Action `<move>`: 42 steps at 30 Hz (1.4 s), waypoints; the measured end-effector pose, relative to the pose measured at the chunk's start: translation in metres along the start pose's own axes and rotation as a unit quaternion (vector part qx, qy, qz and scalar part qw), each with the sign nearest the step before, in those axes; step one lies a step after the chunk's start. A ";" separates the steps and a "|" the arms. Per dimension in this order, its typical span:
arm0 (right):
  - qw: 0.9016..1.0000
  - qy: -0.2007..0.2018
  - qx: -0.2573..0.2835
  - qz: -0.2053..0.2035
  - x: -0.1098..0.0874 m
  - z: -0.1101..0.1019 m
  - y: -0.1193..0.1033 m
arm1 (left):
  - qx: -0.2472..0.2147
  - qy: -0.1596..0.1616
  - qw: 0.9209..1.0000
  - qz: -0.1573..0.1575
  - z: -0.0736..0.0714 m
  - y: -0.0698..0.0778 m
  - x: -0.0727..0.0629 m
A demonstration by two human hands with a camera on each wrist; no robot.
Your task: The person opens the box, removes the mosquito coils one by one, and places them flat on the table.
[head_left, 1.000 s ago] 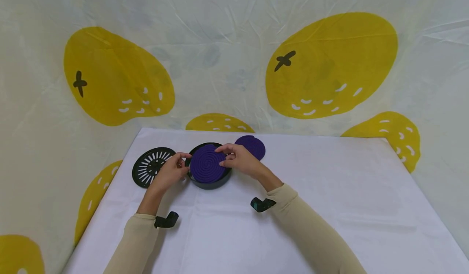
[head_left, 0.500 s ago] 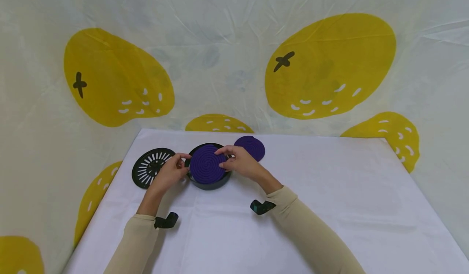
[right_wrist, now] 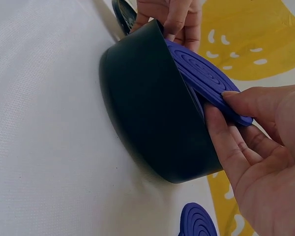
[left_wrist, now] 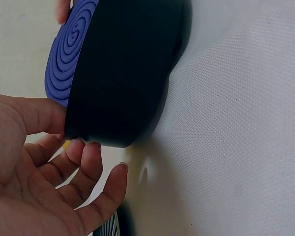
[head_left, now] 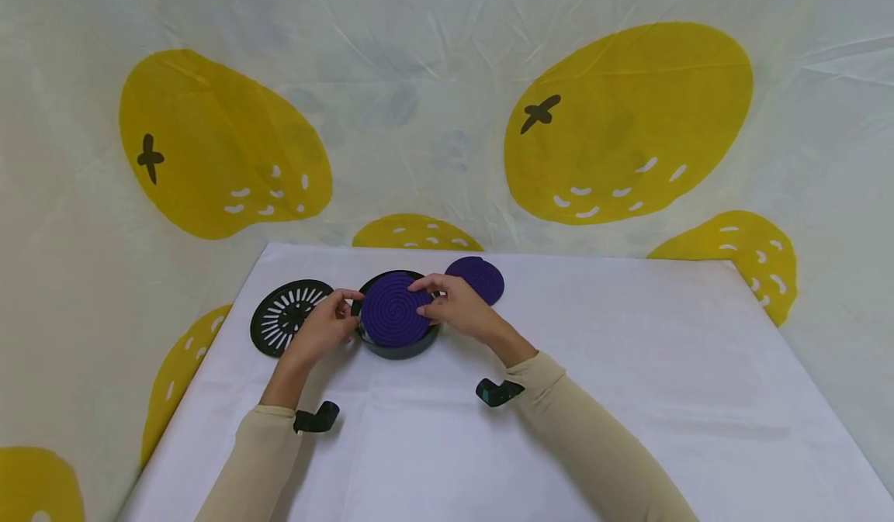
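Note:
A purple mosquito coil [head_left: 395,311] lies over the opening of a round dark green tin [head_left: 394,353]. My right hand [head_left: 464,309] pinches the coil's right edge between thumb and fingers. In the right wrist view that edge of the coil [right_wrist: 211,73] is tilted up above the rim, and more purple shows below it inside the tin. My left hand [head_left: 328,328] grips the tin's left rim. Seen from the left wrist, its fingertips [left_wrist: 91,150] touch the tin's dark wall [left_wrist: 123,73], close to the coil's edge.
Left of the tin lies a dark slotted round lid [head_left: 268,328], partly behind my left hand. Another purple coil [head_left: 482,278] rests on the white cloth [head_left: 628,367] behind my right hand. A fruit-print curtain [head_left: 419,142] stands behind the table.
Both hands keep nearly the same place and hold. Only a slight shift of the whole view shows; the coil stays over the tin.

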State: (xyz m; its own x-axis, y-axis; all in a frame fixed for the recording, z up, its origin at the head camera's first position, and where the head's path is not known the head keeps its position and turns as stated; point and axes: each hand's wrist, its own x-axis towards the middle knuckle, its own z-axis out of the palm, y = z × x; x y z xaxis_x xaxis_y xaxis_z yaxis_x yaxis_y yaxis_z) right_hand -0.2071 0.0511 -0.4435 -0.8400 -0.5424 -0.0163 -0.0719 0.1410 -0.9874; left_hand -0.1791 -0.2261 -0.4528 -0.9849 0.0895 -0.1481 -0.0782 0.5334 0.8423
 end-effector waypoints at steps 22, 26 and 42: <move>1.000 0.016 -0.012 -0.011 -0.001 0.003 -0.002 | 0.001 0.000 1.000 0.000 0.000 -0.002 0.002; 0.999 0.027 -0.029 -0.013 -0.001 0.003 -0.001 | 0.003 -0.001 1.000 0.002 0.000 -0.002 0.002; 0.998 0.047 -0.037 -0.019 -0.002 0.004 0.002 | 0.006 0.000 1.000 -0.004 0.000 0.000 0.001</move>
State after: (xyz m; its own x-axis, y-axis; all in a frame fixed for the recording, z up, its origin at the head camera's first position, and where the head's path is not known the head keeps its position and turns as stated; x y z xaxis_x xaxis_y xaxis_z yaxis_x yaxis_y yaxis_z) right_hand -0.2036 0.0493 -0.4465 -0.8824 -0.4688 0.0397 -0.1417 0.1843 -0.9726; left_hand -0.1797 -0.2262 -0.4529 -0.9841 0.0855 -0.1558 -0.0850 0.5435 0.8351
